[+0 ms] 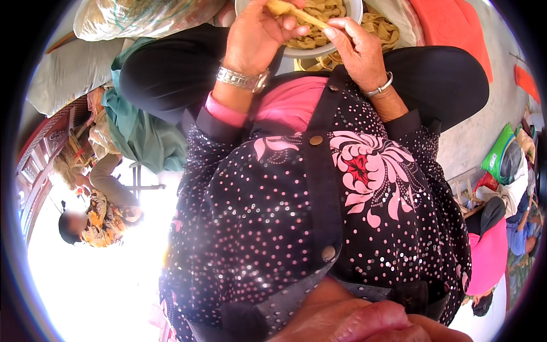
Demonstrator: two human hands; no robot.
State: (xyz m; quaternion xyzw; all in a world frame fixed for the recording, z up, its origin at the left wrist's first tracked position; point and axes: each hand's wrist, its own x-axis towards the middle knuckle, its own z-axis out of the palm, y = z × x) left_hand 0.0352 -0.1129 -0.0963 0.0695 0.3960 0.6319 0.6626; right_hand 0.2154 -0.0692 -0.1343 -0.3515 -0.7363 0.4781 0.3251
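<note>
A pale yellow flat strip [306, 17], whose exact kind I cannot make out, stretches between my two hands above a white bowl [310, 53]. My left hand [254, 34], with a metal watch at its wrist, grips the bunched, thicker end. Between the thumb and fingers of my right hand [360, 50], which wears a silver bangle, the narrow end is pinched. Many similar yellow strips [319, 8] fill the bowl, and more loose strips [380, 31] lie just outside its right side. The upper edge of the picture cuts off part of the bowl.
Folded legs in black trousers [171, 71] flank the bowl. Stuffed plastic sacks [137, 17] stand at the left, by a green cloth [145, 122]. Red-orange fabric [453, 28] lies at the right. Other people sit nearby: one in patterned clothes [102, 219], another in pink [487, 256].
</note>
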